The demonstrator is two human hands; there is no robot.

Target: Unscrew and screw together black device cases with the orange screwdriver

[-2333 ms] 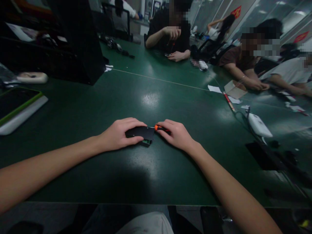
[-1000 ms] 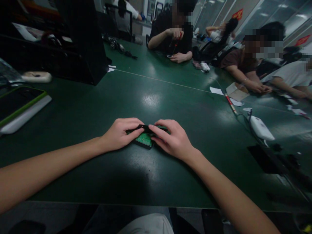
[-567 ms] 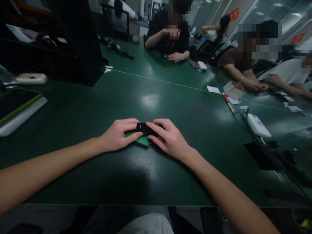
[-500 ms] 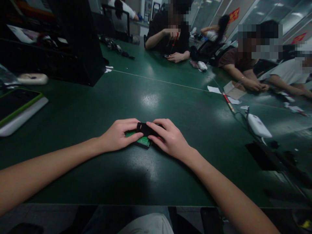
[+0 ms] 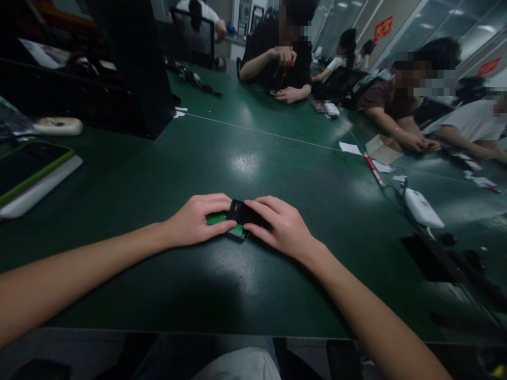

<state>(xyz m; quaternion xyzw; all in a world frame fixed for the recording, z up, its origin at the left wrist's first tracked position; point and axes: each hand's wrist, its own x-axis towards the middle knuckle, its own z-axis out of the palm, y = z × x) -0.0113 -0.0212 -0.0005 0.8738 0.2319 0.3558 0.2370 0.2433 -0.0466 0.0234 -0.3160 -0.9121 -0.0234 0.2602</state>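
A green circuit board (image 5: 216, 218) in a black casing lies low over the table in front of me. My left hand (image 5: 196, 219) grips its left side, thumb along the near edge and fingers behind. A black cover piece (image 5: 238, 211) with a small slot near its left end rests partly over the board. Closed on the right part of this cover is my right hand (image 5: 283, 224), its thumb at the near side and fingers over the top. Both palms hide the outer ends of these parts.
A green table (image 5: 158, 295) spreads around my hands. At left are a green-edged device (image 5: 35, 169) and a black shelf (image 5: 146, 79). To the right lie a white box-shaped device (image 5: 423, 207), cables and an open carton (image 5: 383, 149). Several people sit across the table, one holding a red-handled tool (image 5: 291, 59).
The black cover has slid slightly right relative to the board, with my right hand moving along. My left hand keeps its hold on the board. The whole view has shifted slightly.
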